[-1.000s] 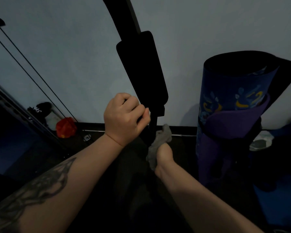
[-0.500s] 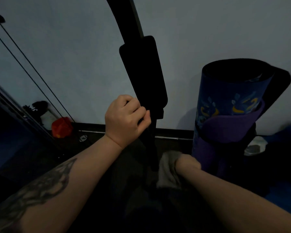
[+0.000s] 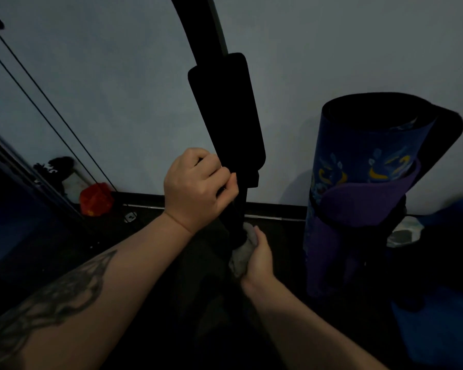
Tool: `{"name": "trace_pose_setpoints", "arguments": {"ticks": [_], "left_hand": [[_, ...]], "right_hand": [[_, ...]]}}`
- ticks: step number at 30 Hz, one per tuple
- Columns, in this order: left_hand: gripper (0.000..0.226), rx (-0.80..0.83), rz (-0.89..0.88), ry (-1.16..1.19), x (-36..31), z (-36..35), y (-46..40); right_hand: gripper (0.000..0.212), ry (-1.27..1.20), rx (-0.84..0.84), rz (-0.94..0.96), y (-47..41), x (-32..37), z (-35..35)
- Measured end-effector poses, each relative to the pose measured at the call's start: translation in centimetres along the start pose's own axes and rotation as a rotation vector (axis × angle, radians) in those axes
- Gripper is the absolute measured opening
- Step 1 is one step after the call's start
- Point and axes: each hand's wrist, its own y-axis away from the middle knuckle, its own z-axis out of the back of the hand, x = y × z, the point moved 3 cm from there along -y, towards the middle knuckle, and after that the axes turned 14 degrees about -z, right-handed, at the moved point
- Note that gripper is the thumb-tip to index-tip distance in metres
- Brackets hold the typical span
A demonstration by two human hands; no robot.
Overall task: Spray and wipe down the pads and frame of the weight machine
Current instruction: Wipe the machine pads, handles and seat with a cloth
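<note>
A black padded arm (image 3: 225,113) of the weight machine hangs down the middle of the view on a dark frame bar (image 3: 198,22). My left hand (image 3: 198,188) grips the bar just below the pad's lower end. Lower down, my right hand (image 3: 257,257) holds a grey cloth (image 3: 242,252) wrapped against the thin black bar (image 3: 238,217) under the pad. No spray bottle shows in the dim view.
A rolled blue and purple exercise mat (image 3: 366,188) stands upright at the right, close to my right arm. Two thin cables (image 3: 38,97) slant down at the left toward a red object (image 3: 95,200) on the floor. A pale wall fills the background.
My right hand with the cloth went down and right along the bar, then came back up to it. My left hand kept its grip below the pad.
</note>
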Motion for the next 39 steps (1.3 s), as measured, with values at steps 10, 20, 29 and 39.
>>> {"name": "trace_pose_setpoints", "arguments": {"ticks": [10, 20, 29, 39], "left_hand": [[0.030, -0.017, -0.013, 0.009, 0.1, -0.4, 0.2], [0.030, -0.016, -0.008, 0.007, 0.1, -0.2, 0.0], [0.030, -0.028, 0.003, 0.001, 0.2, -0.3, 0.1], [0.029, 0.011, 0.024, 0.005, 0.1, 0.1, -0.2]], "right_hand": [[0.033, 0.392, -0.302, 0.679, 2.2, -0.8, -0.7], [0.029, 0.363, -0.158, 0.587, 2.8, 1.0, -1.1], [0.035, 0.264, -0.116, 0.311, 1.3, 1.3, -0.7], [0.030, 0.256, -0.146, -0.001, -1.9, 0.3, 0.8]]}}
